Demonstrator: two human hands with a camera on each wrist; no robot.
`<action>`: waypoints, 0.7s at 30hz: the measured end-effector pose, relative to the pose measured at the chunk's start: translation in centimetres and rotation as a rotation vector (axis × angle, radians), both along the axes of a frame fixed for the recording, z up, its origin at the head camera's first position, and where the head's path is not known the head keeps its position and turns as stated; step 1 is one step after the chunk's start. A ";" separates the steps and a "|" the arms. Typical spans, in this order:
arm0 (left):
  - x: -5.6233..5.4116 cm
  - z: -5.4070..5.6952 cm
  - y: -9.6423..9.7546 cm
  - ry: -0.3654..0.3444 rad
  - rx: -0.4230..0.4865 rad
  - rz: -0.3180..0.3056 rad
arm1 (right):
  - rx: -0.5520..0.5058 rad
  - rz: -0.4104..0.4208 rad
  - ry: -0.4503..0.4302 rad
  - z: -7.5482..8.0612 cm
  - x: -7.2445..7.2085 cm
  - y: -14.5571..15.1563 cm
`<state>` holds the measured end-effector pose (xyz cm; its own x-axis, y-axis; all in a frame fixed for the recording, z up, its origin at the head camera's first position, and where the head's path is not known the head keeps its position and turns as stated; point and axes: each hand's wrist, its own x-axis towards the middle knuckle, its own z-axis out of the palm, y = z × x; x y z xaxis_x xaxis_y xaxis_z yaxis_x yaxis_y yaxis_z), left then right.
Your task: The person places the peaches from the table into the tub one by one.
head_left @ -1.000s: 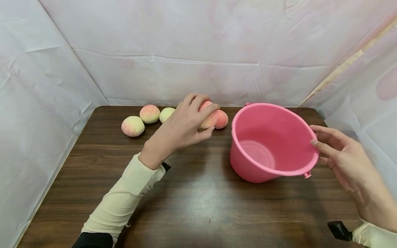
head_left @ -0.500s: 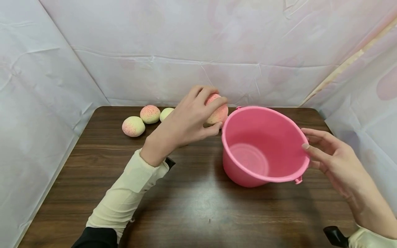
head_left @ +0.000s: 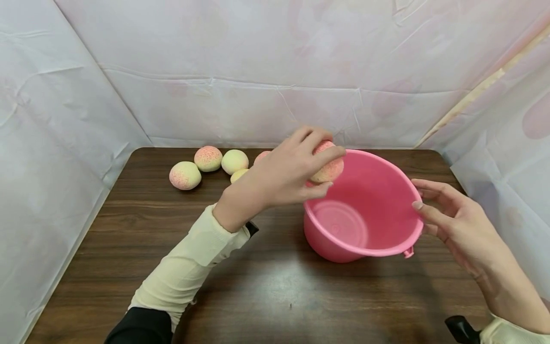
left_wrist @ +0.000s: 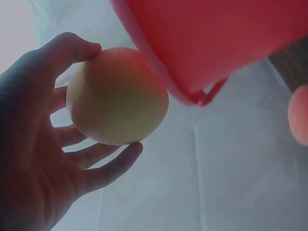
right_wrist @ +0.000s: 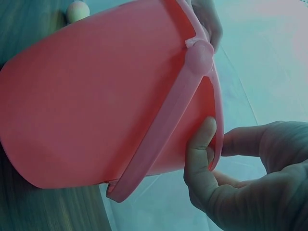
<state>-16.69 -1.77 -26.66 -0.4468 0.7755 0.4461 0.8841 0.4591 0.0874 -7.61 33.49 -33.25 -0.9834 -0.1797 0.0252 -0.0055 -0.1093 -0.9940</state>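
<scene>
My left hand [head_left: 285, 174] grips a pink-and-yellow peach [head_left: 330, 165] at the left rim of a pink bucket [head_left: 328, 241]. In the left wrist view the thumb and fingers curl round the peach [left_wrist: 118, 96], close by the bucket's rim. My right hand [head_left: 466, 229] pinches the bucket's right rim between thumb and fingers. The right wrist view shows that pinch, with the bucket's handle [right_wrist: 159, 134] hanging down along its outer wall. The visible inside of the bucket holds nothing. Part of the left rim is hidden behind my left hand.
Several more peaches lie at the back left of the dark wooden table [head_left: 129, 258], among them a yellow-pink peach [head_left: 185, 175] and a pale peach [head_left: 235, 161]. My left forearm partly covers others. White sheeting [head_left: 240, 110] walls the table's back and sides.
My left hand has lifted the peach and carried it rightward to the bucket's rim. The right hand has drawn the bucket left and slightly nearer. More peaches show behind the left wrist.
</scene>
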 end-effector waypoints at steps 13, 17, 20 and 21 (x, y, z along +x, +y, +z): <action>-0.7 -0.8 3.9 -0.307 -0.268 -0.073 | 0.000 -0.006 -0.002 0.0 0.0 0.0; -1.6 -1.5 4.7 -0.347 -0.345 -0.112 | 0.001 -0.008 -0.006 0.1 0.0 0.0; -2.1 -2.0 5.2 -0.353 -0.417 -0.132 | 0.003 -0.008 -0.007 0.1 0.0 -0.1; -2.2 -2.1 5.4 -0.356 -0.444 -0.135 | 0.004 -0.008 -0.007 0.1 0.0 -0.1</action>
<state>-18.92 3.65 -28.76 -0.3942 0.9141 -0.0947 0.8885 0.4054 0.2149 -7.59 33.42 -33.16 -0.9850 -0.1719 0.0176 0.0007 -0.1055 -0.9944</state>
